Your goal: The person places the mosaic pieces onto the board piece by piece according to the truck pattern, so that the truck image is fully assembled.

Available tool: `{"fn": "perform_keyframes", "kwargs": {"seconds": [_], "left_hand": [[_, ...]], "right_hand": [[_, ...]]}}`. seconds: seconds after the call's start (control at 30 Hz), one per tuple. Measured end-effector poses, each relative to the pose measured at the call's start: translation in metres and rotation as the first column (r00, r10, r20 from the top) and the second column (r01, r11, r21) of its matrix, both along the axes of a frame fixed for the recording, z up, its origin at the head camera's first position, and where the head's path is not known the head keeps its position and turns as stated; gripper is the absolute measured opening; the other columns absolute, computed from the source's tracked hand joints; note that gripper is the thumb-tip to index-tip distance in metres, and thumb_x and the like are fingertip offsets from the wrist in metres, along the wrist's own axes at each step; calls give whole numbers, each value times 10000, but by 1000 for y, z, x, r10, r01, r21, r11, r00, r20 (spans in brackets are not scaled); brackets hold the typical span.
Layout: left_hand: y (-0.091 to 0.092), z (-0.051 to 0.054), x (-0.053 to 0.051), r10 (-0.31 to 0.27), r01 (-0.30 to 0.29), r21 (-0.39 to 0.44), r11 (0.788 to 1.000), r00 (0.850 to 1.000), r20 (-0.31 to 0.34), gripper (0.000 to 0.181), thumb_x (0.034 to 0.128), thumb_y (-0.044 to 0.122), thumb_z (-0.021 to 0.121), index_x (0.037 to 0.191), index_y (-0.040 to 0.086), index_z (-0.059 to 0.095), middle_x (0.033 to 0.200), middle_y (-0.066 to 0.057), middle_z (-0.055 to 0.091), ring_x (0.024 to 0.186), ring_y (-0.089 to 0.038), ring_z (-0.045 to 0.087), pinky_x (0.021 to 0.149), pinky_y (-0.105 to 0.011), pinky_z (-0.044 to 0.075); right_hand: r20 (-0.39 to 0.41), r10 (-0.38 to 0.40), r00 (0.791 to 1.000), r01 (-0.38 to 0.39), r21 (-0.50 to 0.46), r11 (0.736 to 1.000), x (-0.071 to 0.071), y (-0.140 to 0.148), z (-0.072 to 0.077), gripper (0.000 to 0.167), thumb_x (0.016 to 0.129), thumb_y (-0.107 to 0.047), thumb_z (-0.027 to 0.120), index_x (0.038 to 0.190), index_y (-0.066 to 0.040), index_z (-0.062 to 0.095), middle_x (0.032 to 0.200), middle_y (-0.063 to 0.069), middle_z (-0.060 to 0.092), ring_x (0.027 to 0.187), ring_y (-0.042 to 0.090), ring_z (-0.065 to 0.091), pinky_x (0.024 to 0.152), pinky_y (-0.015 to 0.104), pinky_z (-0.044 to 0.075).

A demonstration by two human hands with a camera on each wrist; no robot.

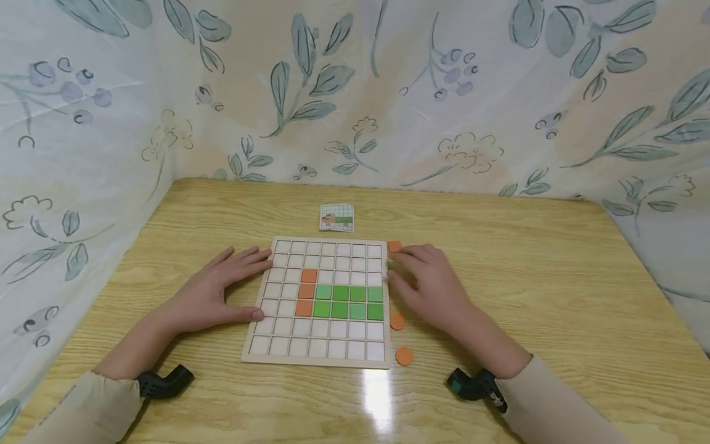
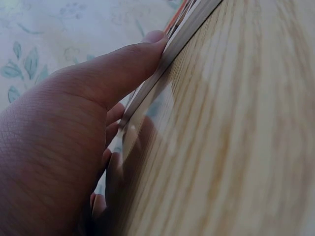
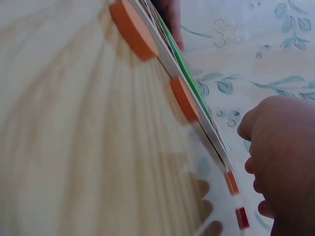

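A wooden grid board [image 1: 317, 362] lies on the table, with orange square tiles [image 1: 306, 291] in a column and two rows of green tiles [image 1: 348, 302] beside it. My left hand [image 1: 202, 296] rests at the board's left edge, thumb and fingers spread against the frame. Over the right edge reaches my right hand [image 1: 429, 280], fingers loosely bent and nothing visible between them. Close to its fingertips is a loose orange square [image 1: 394, 246]. Two orange discs, one nearer [image 1: 403, 356] and one partly below the hand [image 1: 397, 322], lie beside the board. A red piece [image 3: 242, 218] shows in the right wrist view.
A small picture card [image 1: 336, 217] with a gridded green and orange figure lies behind the board. The wooden table [image 1: 527, 271] extends to both sides. Leaf-patterned cloth [image 1: 355, 92] hangs around its back and sides.
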State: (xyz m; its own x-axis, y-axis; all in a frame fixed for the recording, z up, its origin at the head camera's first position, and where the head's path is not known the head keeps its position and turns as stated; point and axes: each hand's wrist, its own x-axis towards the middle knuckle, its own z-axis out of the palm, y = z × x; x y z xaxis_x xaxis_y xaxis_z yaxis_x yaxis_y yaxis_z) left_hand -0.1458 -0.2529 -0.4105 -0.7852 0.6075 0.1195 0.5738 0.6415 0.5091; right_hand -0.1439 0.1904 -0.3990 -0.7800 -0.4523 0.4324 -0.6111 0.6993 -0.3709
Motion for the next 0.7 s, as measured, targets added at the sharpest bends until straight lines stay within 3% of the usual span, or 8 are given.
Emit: {"fn": "perform_keyframes", "kwargs": {"seconds": [0.27,0.53,0.7], "left_hand": [[1,-3,-2,5,-5,8,1000,1000,0,954,873,554,899,1665,205,499,1750,11,388,1634,-290,309,1368,-439,39],[-1,-6,-2,5,-5,1,1000,1000,-14,948,876,555,895,1666,214,498,1755,12,379,1635,-298,307,1367,-456,48],[-2,-8,-2,4,-4,0,1000,1000,-22,951,876,554,895,1669,212,495,1757,7,376,1633,-308,311,1367,-460,49]], "right_hand": [[-5,-50,999,49,-17,999,5,26,-3,330,978,-158,819,1245,34,788,1197,187,761,1128,393,671,1019,571,540],[-4,-94,996,94,-17,995,10,50,-6,290,960,-106,834,1221,18,802,1145,145,762,991,328,640,897,519,543],[-17,-119,993,119,-5,993,13,64,-7,295,933,-93,856,1200,23,807,1139,161,770,1036,373,667,923,563,554]]}}
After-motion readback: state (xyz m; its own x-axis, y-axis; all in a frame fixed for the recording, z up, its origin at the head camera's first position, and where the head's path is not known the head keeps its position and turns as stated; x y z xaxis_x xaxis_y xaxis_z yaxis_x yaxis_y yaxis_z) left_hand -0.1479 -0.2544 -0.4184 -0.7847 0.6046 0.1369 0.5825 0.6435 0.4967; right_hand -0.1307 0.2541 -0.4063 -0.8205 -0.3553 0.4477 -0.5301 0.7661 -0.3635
